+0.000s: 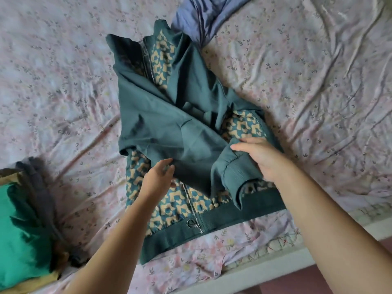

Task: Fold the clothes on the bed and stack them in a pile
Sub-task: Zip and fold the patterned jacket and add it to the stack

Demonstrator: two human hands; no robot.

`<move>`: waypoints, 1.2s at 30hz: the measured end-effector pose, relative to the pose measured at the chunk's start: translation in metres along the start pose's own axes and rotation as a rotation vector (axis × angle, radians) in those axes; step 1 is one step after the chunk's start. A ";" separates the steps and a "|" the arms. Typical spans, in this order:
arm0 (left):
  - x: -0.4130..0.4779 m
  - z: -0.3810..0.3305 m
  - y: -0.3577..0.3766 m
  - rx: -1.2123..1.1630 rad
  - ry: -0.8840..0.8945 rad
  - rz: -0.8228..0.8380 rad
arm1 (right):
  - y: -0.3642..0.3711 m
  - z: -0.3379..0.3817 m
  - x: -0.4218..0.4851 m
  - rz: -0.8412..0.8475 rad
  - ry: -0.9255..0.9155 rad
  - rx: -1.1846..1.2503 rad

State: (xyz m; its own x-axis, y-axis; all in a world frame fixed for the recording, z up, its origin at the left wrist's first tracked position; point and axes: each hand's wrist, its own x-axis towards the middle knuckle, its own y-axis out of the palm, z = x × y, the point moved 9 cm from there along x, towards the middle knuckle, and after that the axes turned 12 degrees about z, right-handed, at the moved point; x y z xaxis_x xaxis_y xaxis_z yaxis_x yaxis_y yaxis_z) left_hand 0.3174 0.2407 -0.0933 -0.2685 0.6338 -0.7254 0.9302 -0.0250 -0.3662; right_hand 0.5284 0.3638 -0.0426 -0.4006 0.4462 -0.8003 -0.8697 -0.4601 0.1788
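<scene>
A pile of folded clothes (17,230), green on top, is sitting at the bed's (318,81) left edge. In the middle, a teal patterned jacket (161,124) is lying zipped on the sheet. The left hand (158,179) is resting on it with relaxed, open fingers, touching the folded-in sleeve (191,158). The right hand (261,158) is gripping that sleeve by its cuff. A blue garment (203,18) is lying crumpled beyond.
</scene>
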 end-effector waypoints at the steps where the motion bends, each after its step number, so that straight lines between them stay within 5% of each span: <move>1: -0.002 0.000 -0.012 0.016 0.019 -0.038 | 0.025 0.009 0.012 0.060 -0.001 0.063; 3: -0.008 0.003 -0.037 -0.055 0.062 -0.135 | 0.080 0.028 0.035 0.230 -0.019 0.235; 5: -0.009 0.010 -0.057 -0.368 0.084 -0.169 | 0.111 0.040 0.060 0.291 -0.069 0.221; 7: -0.002 0.016 -0.064 -0.654 0.077 -0.082 | 0.109 0.046 0.081 0.134 -0.194 -0.126; 10: 0.009 0.019 -0.067 -0.674 0.043 -0.050 | 0.075 0.044 0.080 -0.245 -0.396 -0.575; 15: 0.031 0.021 -0.074 -0.615 -0.045 -0.278 | 0.014 -0.001 0.062 -0.552 -0.294 -0.654; 20: 0.046 0.024 -0.073 -0.721 -0.122 -0.345 | 0.039 -0.051 0.086 -0.127 0.017 0.106; 22: 0.051 0.028 -0.072 -0.815 -0.172 -0.330 | 0.056 -0.044 0.087 -0.057 0.018 0.003; 25: 0.053 0.023 -0.078 -0.805 -0.149 -0.306 | 0.060 -0.007 0.079 -0.126 -0.143 -0.295; 29: 0.042 0.003 -0.106 -0.798 0.147 -0.430 | 0.047 0.029 0.065 -0.160 -0.381 -0.262; 36: 0.018 0.061 -0.111 -0.263 -0.095 -0.456 | 0.012 -0.013 0.091 -0.292 -0.069 -0.399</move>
State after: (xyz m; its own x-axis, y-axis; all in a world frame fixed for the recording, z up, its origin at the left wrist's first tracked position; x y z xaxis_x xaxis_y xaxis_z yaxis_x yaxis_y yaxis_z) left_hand 0.1939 0.2079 -0.1006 -0.6704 0.4618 -0.5808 0.7417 0.4387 -0.5073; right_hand 0.4854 0.3890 -0.1210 -0.1865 0.6439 -0.7420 -0.7759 -0.5598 -0.2908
